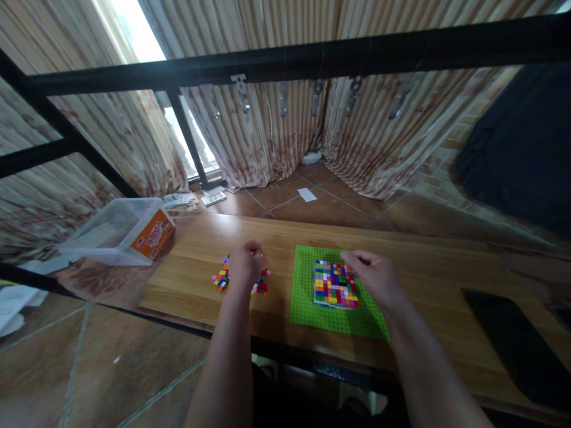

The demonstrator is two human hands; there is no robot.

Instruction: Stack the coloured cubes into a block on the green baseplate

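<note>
A green studded baseplate [306, 309] lies on the wooden table, and a many-coloured block of toy bricks [334, 284] is built up on it. My right hand [372, 273] is at the block's back right corner, thumb and fingers pinched together. Whether a small brick sits in that pinch is hidden. To the left, my left hand [247, 264] hovers over a loose pile of small toy bricks [222, 279], its fingers curled closed. What they hold, if anything, is too small to make out. The hand covers the middle of the pile.
A clear plastic bin [120, 229] with an orange label stands beyond the table's left end. A dark flat panel [513, 339] lies on the table [428, 285] at the right. Above the far edge runs a black metal bar [285, 65] with hooks, curtains behind it.
</note>
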